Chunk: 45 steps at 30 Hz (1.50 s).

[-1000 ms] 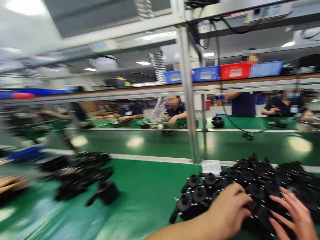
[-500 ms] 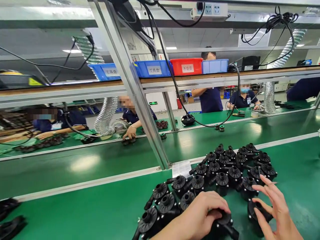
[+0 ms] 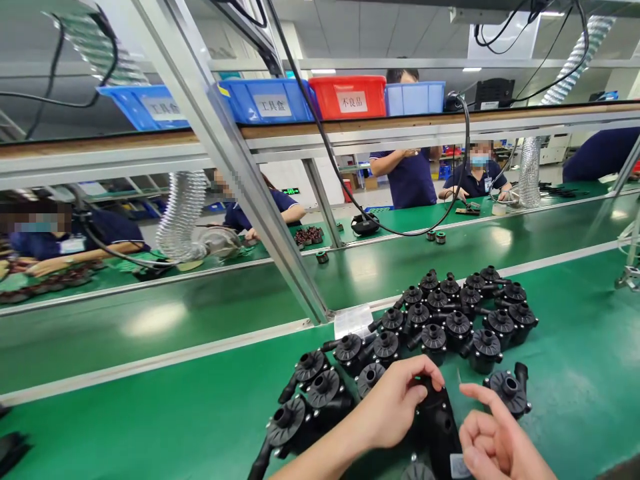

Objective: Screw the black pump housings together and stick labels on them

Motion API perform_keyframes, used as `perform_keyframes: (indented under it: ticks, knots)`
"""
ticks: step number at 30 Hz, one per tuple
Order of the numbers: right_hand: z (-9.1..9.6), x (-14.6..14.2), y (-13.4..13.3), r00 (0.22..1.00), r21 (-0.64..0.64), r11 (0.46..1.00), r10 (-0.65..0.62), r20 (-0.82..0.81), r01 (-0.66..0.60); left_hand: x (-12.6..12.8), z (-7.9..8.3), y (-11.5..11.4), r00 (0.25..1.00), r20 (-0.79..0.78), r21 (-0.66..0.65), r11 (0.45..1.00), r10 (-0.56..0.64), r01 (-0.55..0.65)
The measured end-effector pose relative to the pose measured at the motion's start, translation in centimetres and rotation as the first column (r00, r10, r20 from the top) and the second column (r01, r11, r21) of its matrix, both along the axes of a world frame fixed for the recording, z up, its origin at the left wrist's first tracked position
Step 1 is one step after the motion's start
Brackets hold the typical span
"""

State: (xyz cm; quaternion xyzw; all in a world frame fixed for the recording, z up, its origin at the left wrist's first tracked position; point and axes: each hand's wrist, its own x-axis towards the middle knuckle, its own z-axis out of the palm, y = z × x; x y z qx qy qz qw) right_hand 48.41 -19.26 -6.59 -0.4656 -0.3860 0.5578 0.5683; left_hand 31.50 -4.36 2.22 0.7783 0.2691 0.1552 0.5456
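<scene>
Near the bottom centre, my left hand point(image 3: 395, 403) is closed, thumb and fingers gripping the upper end of a black pump point(image 3: 443, 427). That pump is turned on its side and carries a small white label at its lower end. My right hand point(image 3: 493, 433) is beside the label end, index finger stretched out and the other fingers loosely curled, with nothing visible in them. Whether its thumb touches the pump is unclear. Just beyond it, a separate black pump point(image 3: 507, 392) stands on the green tabletop with its side spout pointing away.
Many similar black pumps point(image 3: 434, 340) stand grouped ahead of my hands. A white paper point(image 3: 353, 322) lies by the metal post point(image 3: 235, 160). Beyond runs a green belt point(image 3: 220, 300), with co-workers on its far side. Blue bins point(image 3: 270, 100) and a red bin point(image 3: 349, 97) sit on the shelf.
My right hand has let go of the separate pump and moved left toward the one in my left hand. The held pump is now tipped over. The camera view has shifted.
</scene>
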Motion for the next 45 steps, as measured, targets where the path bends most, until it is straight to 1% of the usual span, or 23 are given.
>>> perform_keyframes:
  ticks: [3,5,8,14,22,29,33,36,38,40,42,45]
  knots:
    - [-1.1,0.3,0.3,0.993,0.021,0.999,-0.039,0.112,0.037,0.1,-0.1,0.3,0.999,0.032,-0.022,0.999,-0.024,0.025]
    - [-1.3,0.4,0.5,0.986,0.044,0.998,-0.042,0.159,0.036,0.2,-0.1,0.4,0.998,0.049,-0.027,0.999,-0.037,0.038]
    - [-0.9,0.4,0.8,0.981,0.055,0.998,-0.006,0.196,-0.005,0.1,-0.3,0.5,0.997,0.057,-0.020,0.998,-0.053,0.055]
    - [0.0,0.1,1.2,0.959,0.027,0.999,0.024,0.281,-0.032,-0.1,-0.5,0.7,0.996,0.049,0.028,0.997,-0.069,0.068]
    - [-0.2,0.3,1.1,0.914,0.034,0.998,0.029,0.405,-0.046,-0.1,-0.5,0.7,0.996,0.047,0.017,0.997,-0.073,0.072]
    - [-0.9,-0.1,1.0,0.893,0.097,0.995,-0.070,0.445,0.030,-0.2,-0.4,0.7,0.995,0.054,0.014,0.997,-0.080,0.079]
    - [-1.6,-0.5,0.7,0.875,0.103,0.993,-0.105,0.472,0.064,-0.2,-0.3,0.7,0.995,0.049,0.015,0.996,-0.085,0.085]
    - [-2.5,-0.7,0.4,0.846,0.134,0.986,-0.155,0.510,0.100,-0.2,-0.3,0.7,0.995,0.050,0.002,0.996,-0.092,0.092]
    - [-3.0,-0.7,0.2,0.814,0.158,0.976,-0.210,0.541,0.147,-0.2,-0.3,0.8,0.993,0.061,-0.012,0.995,-0.099,0.100]
    - [-3.5,-0.4,0.1,0.784,0.144,0.969,-0.248,0.570,0.202,-0.3,-0.3,0.9,0.991,0.082,-0.027,0.994,-0.105,0.107]
    - [-3.9,-0.1,0.3,0.771,0.101,0.967,-0.246,0.588,0.232,-0.4,-0.2,0.8,0.990,0.099,-0.041,0.993,-0.103,0.108]
    - [-4.7,-0.2,1.2,0.792,0.030,0.987,-0.143,0.593,0.156,-0.5,-0.1,0.1,0.991,0.100,-0.030,0.995,-0.091,0.094]
